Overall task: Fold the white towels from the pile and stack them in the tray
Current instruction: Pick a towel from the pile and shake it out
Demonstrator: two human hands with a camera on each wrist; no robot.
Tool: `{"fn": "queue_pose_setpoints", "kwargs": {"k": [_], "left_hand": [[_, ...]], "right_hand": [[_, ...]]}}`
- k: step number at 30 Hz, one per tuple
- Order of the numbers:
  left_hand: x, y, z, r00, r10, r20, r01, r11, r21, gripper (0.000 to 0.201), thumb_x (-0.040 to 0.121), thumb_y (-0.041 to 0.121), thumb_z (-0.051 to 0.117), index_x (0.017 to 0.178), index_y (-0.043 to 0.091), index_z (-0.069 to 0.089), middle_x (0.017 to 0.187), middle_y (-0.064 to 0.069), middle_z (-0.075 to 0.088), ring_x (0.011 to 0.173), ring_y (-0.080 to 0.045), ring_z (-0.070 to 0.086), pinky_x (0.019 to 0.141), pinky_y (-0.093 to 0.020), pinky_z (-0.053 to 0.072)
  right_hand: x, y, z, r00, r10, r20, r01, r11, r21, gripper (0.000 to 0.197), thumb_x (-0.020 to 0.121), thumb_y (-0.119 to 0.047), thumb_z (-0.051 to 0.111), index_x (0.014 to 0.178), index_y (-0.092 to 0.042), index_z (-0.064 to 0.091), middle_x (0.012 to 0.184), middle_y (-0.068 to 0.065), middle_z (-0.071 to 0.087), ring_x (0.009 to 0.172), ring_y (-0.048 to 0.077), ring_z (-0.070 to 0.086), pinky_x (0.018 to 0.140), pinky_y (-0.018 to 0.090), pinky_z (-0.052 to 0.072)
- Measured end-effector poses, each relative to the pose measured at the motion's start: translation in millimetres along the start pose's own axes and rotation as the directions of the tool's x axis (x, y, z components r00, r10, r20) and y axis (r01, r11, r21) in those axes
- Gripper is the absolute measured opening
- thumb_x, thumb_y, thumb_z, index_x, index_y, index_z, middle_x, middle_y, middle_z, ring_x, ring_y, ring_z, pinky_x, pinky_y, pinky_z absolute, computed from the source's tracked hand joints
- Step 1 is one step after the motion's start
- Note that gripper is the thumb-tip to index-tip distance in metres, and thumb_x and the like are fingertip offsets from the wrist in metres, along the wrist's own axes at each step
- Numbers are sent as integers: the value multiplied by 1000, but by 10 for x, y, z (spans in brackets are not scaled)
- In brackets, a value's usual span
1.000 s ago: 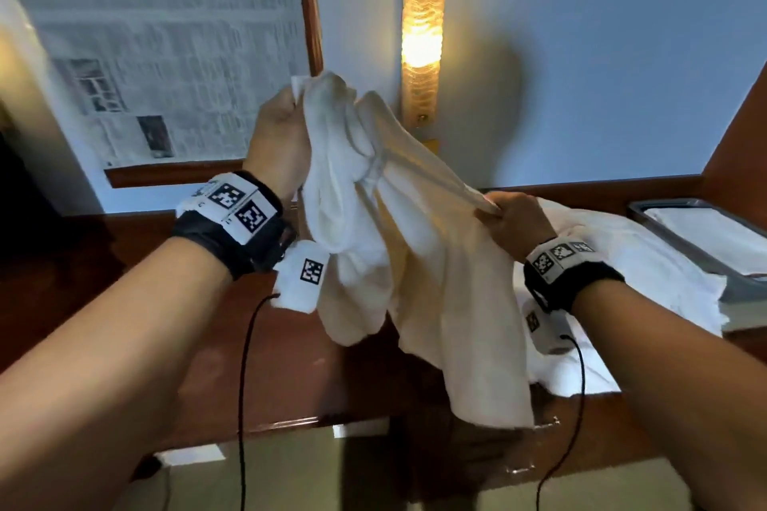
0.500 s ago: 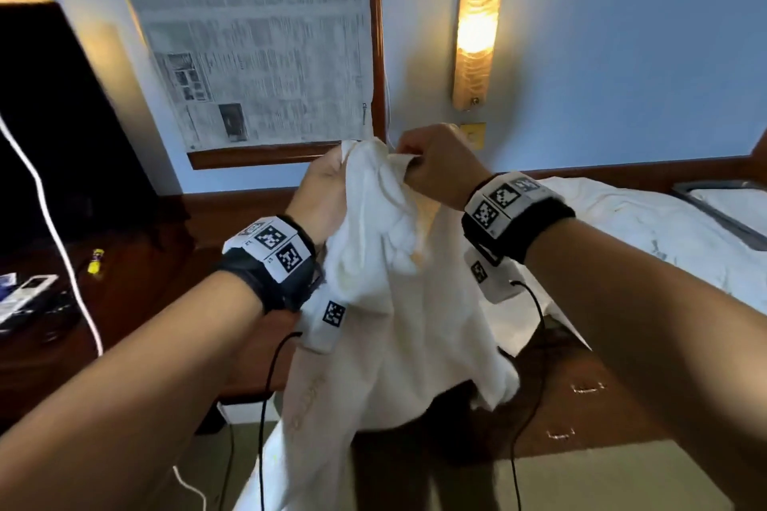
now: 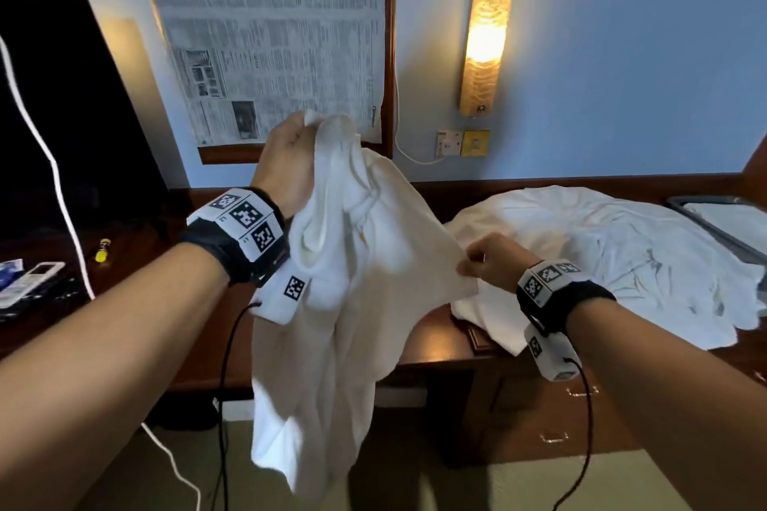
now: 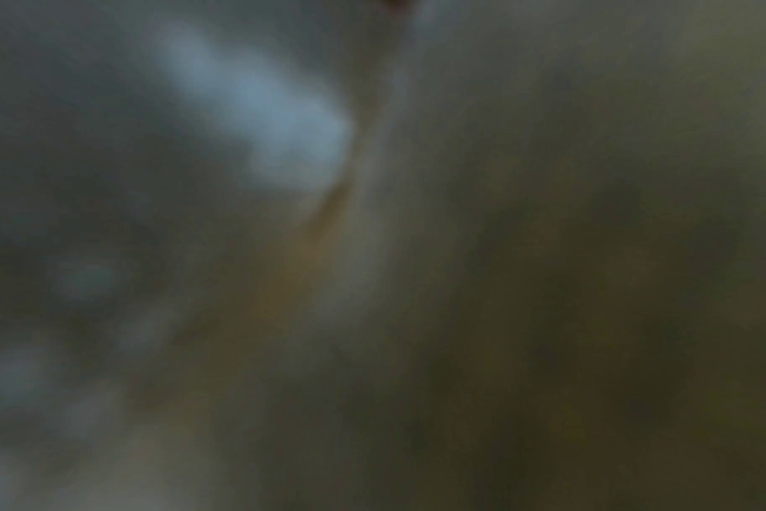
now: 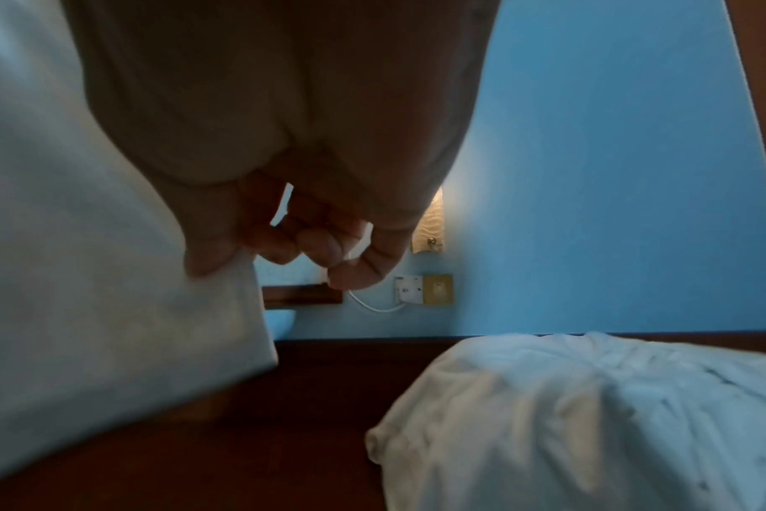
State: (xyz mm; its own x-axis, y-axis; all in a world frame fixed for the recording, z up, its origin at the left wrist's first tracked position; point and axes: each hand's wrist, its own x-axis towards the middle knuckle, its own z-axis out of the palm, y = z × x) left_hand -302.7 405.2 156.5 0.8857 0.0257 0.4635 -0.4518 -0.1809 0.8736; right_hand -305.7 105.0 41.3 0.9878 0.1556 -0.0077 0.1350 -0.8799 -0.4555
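Gripping the crumpled white cloth towel (image 3: 352, 303) bunched at twelve o'clock, the left hand (image 3: 286, 162) lifts while the right hand (image 3: 494, 259) pinches its edge at three o'clock; that thin pinch could slip, collapsing the spread.

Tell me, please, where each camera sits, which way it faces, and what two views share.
Head: on the head, facing forward and down; both forearms, left hand and right hand holding a white towel.
Left wrist: only blur.
Right wrist: under the wrist, facing the wall; right hand, towel edge.
Shared: towel pile, wall socket.
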Motion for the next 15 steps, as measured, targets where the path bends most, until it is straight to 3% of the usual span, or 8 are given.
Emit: {"fn": "queue_pose_setpoints", "kwargs": {"k": [2, 4, 7, 11, 15], "left_hand": [[27, 45, -39, 999, 18, -36, -15, 997, 80, 31, 98, 20, 48, 67, 24, 50, 70, 3, 49, 61, -3, 47, 64, -24, 38], [48, 75, -59, 997, 27, -72, -21, 997, 79, 33, 100, 13, 43, 67, 21, 43, 68, 2, 44, 51, -2, 40, 56, -27, 32], [63, 96, -104, 999, 26, -46, -28, 998, -56, 29, 89, 19, 45, 61, 27, 48, 63, 5, 46, 63, -14, 44, 63, -32, 32], [101, 82, -231, 999, 38, -15, -40, 994, -104, 23, 85, 21, 51, 65, 30, 57, 73, -1, 50, 76, -22, 46, 72, -38, 36], [76, 31, -292, 993, 44, 106, -40, 998, -41, 24, 98, 4, 52, 76, 14, 53, 68, 4, 54, 61, -8, 50, 61, -29, 40]], "right_hand": [[11, 81, 28, 999, 48, -3, -48, 998, -38, 14, 93, -22, 66, 85, -13, 73, 87, 7, 69, 78, 17, 59, 70, 24, 40], [21, 104, -1, 994, 68, -82, -65, 997, 35, 13, 91, -18, 68, 78, -15, 68, 86, 7, 67, 81, 20, 60, 68, 25, 41], [49, 40, -55, 976, 83, -200, -62, 992, 112, 20, 82, -10, 70, 70, -17, 56, 72, 2, 60, 68, 17, 55, 57, 22, 36], [78, -1, -36, 976, 65, -209, -61, 998, 30, 26, 86, -11, 65, 65, -20, 52, 65, -3, 54, 61, 14, 49, 54, 20, 34], [70, 43, -101, 955, 139, -260, -145, 989, -3, 32, 92, -11, 59, 60, -13, 57, 62, 6, 55, 64, 23, 53, 59, 23, 34]]}}
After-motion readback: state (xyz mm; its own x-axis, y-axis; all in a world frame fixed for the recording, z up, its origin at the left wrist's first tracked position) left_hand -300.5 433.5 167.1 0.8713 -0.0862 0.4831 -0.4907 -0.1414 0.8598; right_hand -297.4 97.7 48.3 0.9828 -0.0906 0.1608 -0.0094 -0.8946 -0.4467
